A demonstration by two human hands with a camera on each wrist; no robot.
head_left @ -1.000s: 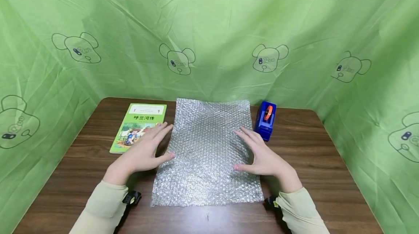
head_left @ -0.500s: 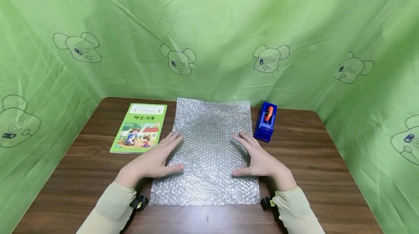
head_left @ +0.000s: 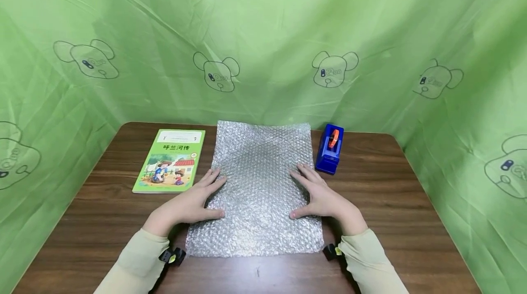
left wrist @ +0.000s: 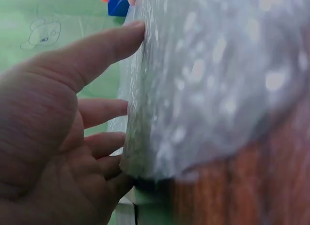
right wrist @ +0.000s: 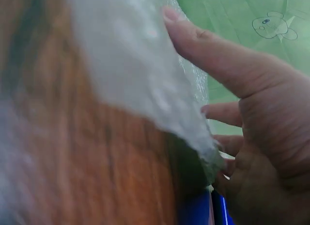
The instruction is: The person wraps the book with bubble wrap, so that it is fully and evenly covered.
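Observation:
A sheet of silvery bubble wrap (head_left: 259,193) lies in the middle of the table, bulging slightly. My left hand (head_left: 189,202) is at its left edge, with the thumb and fingers spread and fairly straight. In the left wrist view, the fingertips (left wrist: 133,33) meet the wrap (left wrist: 203,89). At the opposite edge, my right hand (head_left: 325,198) is spread the same way, its thumb over the sheet. The right wrist view shows the right hand's thumb (right wrist: 193,38) against the wrap (right wrist: 140,65), the other fingers along its edge. Neither hand visibly grips it.
Beyond my left hand lies a green picture-covered book (head_left: 169,161). A blue tape dispenser (head_left: 329,150) with an orange roll stands past my right hand. The dark wooden table (head_left: 383,202) ends at a green cloth (head_left: 267,24) around its back and sides.
My left hand has moved inward and nearer, off the book's corner to the wrap's left edge. My right hand has shifted slightly nearer. The head view has drifted a little.

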